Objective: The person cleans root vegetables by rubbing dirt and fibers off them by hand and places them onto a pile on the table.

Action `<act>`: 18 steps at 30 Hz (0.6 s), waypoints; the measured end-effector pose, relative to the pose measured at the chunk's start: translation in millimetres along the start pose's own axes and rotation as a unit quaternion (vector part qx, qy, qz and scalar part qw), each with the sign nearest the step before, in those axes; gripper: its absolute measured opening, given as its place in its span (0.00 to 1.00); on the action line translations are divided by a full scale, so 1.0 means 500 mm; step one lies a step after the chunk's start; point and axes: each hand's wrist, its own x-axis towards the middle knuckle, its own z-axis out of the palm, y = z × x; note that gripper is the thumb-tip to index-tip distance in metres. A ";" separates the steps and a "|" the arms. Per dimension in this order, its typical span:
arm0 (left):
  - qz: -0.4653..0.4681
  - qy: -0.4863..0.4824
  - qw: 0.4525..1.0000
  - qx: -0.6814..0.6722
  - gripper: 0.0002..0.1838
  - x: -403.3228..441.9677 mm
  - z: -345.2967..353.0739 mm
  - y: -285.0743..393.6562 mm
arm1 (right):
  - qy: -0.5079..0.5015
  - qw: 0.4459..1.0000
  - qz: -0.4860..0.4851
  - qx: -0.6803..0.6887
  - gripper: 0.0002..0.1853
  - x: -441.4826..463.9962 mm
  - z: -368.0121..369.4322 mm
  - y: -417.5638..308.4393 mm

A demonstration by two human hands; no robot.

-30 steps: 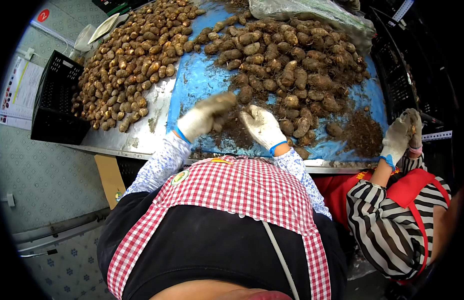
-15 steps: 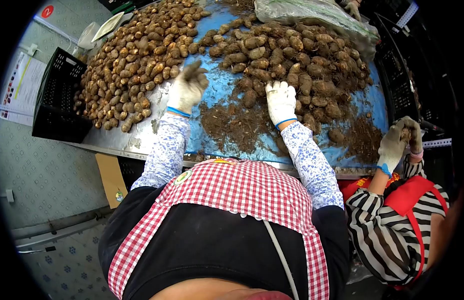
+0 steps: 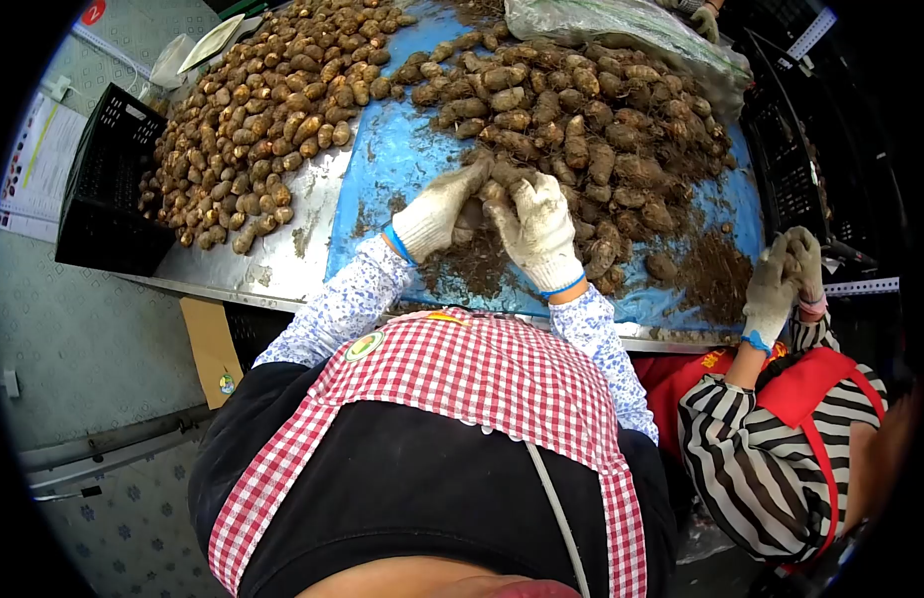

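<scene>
Both my hands, in dirt-stained white gloves, meet over the near part of the blue sheet. My left hand (image 3: 437, 212) is closed, fingertips round a brown taro (image 3: 499, 173). On the other side of that taro is my right hand (image 3: 537, 227), its fingers also bent onto it; the gloves partly hide it. Beyond and to the right lies a heap of hairy, soil-covered taros (image 3: 621, 125). Loose soil and root bits (image 3: 469, 267) lie beneath my hands. To the left, cleaner taros (image 3: 267, 125) are spread over the metal tabletop.
A black crate (image 3: 113, 189) stands at the left table edge, and black crates (image 3: 786, 140) line the right. A clear plastic bag (image 3: 631, 45) lies behind the hairy heap. At right, a co-worker's gloved hands (image 3: 776, 284) are held together; another person's hand (image 3: 705, 20) shows at the top.
My left hand has swung right from beside the cleaner taros. My right hand has drawn back from the hairy heap, and both now meet on a taro.
</scene>
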 end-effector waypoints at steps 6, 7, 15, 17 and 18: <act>-0.068 0.027 0.970 -0.233 0.17 -0.009 0.068 -0.050 | 0.006 0.994 0.091 -0.054 0.11 -0.039 0.044 0.002; -0.092 0.170 0.958 -0.214 0.17 -0.017 0.105 -0.024 | 0.018 0.994 0.093 -0.052 0.10 -0.042 0.049 0.001; 0.270 0.203 0.800 0.496 0.19 -0.017 0.057 -0.039 | -0.149 0.976 0.155 0.016 0.25 -0.112 0.103 0.040; 0.200 0.152 0.816 0.521 0.23 -0.043 0.066 -0.003 | -0.257 0.929 0.231 0.136 0.32 -0.125 0.106 0.061; 0.309 0.175 0.775 0.523 0.22 -0.027 0.046 -0.037 | -0.268 0.891 0.285 0.233 0.31 -0.165 0.161 0.108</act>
